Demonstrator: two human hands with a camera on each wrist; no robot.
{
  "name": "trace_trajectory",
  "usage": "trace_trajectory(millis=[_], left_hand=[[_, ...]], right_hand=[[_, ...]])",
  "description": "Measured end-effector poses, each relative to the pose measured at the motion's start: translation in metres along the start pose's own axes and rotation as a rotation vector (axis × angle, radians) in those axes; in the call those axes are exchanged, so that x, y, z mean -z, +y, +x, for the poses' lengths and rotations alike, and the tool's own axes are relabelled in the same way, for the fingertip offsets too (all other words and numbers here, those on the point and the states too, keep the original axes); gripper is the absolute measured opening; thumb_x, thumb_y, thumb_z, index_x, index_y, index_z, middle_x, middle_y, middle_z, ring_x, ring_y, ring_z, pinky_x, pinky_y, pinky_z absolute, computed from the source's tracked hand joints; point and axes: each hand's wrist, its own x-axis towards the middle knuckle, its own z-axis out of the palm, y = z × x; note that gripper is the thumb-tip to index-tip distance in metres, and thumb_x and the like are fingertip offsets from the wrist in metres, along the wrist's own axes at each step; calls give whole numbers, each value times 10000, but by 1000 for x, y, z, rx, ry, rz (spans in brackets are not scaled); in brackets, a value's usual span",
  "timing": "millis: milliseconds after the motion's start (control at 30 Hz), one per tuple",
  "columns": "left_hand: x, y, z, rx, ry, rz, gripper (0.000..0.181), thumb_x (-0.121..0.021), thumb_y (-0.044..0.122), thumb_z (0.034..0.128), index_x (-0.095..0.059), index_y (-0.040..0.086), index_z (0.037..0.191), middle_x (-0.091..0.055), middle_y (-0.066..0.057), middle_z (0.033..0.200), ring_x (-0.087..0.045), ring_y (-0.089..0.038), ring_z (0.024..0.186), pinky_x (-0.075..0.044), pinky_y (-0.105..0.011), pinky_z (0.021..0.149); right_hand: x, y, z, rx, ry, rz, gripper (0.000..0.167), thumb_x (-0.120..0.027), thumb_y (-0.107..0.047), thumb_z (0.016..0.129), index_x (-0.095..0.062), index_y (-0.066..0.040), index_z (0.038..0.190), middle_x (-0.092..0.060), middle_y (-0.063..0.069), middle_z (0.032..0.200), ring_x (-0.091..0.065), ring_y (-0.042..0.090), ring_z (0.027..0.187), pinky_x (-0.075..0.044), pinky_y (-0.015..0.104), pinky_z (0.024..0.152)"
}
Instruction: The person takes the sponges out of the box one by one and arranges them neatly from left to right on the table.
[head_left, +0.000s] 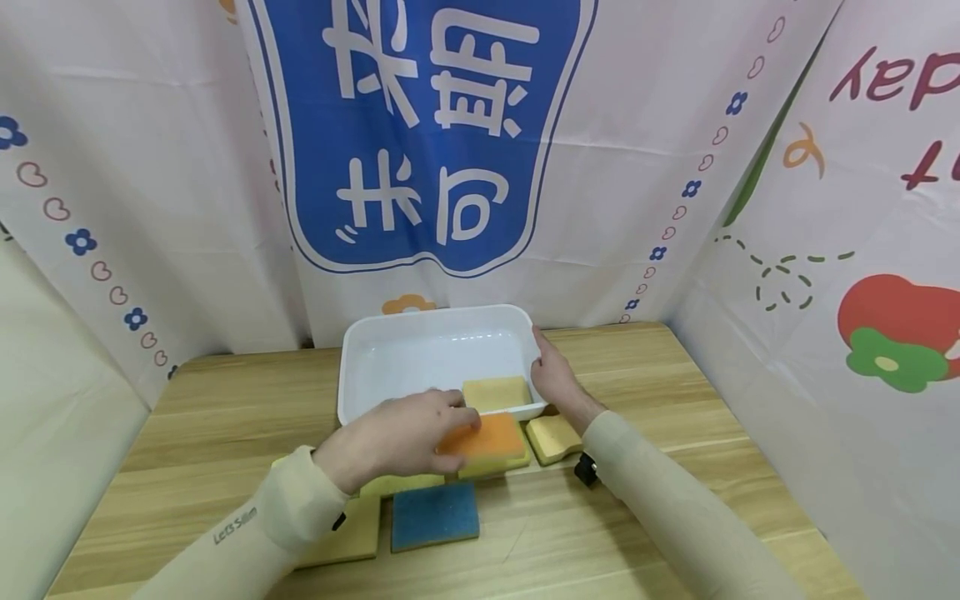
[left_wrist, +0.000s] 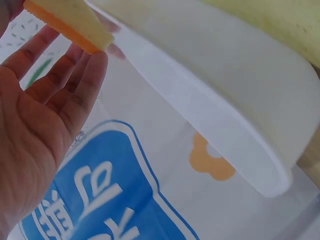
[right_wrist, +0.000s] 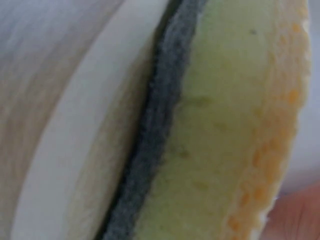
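Observation:
My left hand pinches an orange and yellow sponge in front of the white tray. In the left wrist view, this sponge sits between thumb and fingertips, near the tray wall. At the tray's right end, my right hand grips the rim. One pale yellow sponge lies inside the tray by its front wall. A wavy-edged yellow sponge is beside my right wrist. The right wrist view is filled by a blurred sponge with a dark grey layer.
On the wooden table, a blue-topped sponge lies in front of my left hand. A yellow sponge and another yellow one lie partly under my left arm. A printed cloth hangs behind the tray.

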Motion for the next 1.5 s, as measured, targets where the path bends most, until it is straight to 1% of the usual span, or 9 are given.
trace_trajectory(millis=[167,333,400,533,633,900,1133,1267,1500], left_hand=[[-7,13,1,-55,-4,13,403,-927,343,1017,-797,201,1372,-755,1,1196,-612,-94,911,-604,-279,779],[-14,24,1,-95,-16,21,406,-931,359,1019,-799,194,1365,-754,6,1191,-581,-66,891,-592,-257,774],[-17,28,2,-112,-20,34,402,-930,376,1018,-799,195,1353,-741,16,1163,-562,-53,869,-571,-246,764],[-24,34,3,-152,-17,71,395,-929,399,1013,-798,197,1326,-721,37,1103,-519,-35,824,-515,-228,731],[-30,37,4,-163,-19,77,394,-925,410,1016,-793,203,1324,-723,43,1089,-512,-35,817,-502,-230,723],[-47,50,5,-118,-54,74,429,-916,469,1009,-779,242,1346,-718,68,1114,-553,-24,864,-566,-237,736],[-63,60,8,-114,-38,103,464,-930,495,979,-779,255,1347,-750,67,1172,-625,-41,928,-620,-246,798],[-69,64,11,-104,-38,123,474,-932,514,979,-777,258,1346,-759,55,1202,-660,-67,960,-645,-261,811],[-74,68,16,-93,-23,184,460,-933,513,979,-777,247,1320,-758,45,1181,-652,-84,938,-623,-248,765]], right_hand=[[0,-2,-2,4,5,-11,731,-314,67,1160,-144,-8,1866,-203,237,1953,-220,415,1826,-244,581,1497],[1,-3,-3,-8,7,-10,734,-332,61,1162,-153,-21,1869,-199,231,1955,-220,419,1825,-242,587,1495],[0,-3,-2,-17,8,-9,730,-330,49,1171,-150,-34,1873,-197,220,1959,-217,412,1828,-241,582,1498],[0,-2,-1,-30,6,-8,725,-331,26,1185,-140,-57,1880,-191,197,1967,-214,397,1832,-241,570,1503],[0,-1,-1,-33,2,-5,724,-325,23,1188,-135,-60,1881,-181,190,1971,-209,394,1834,-234,567,1504],[0,-3,-2,-31,-6,12,727,-298,35,1182,-120,-54,1881,-176,194,1971,-202,393,1835,-223,562,1502],[0,-4,-3,-39,-5,30,721,-296,36,1185,-135,-59,1882,-182,182,1973,-193,386,1840,-212,556,1508],[0,-4,-3,-39,-3,21,717,-297,41,1183,-140,-44,1878,-188,189,1970,-198,391,1839,-217,557,1508],[0,-3,-2,-29,3,9,715,-319,36,1180,-151,-27,1873,-195,209,1963,-208,407,1833,-223,573,1506]])
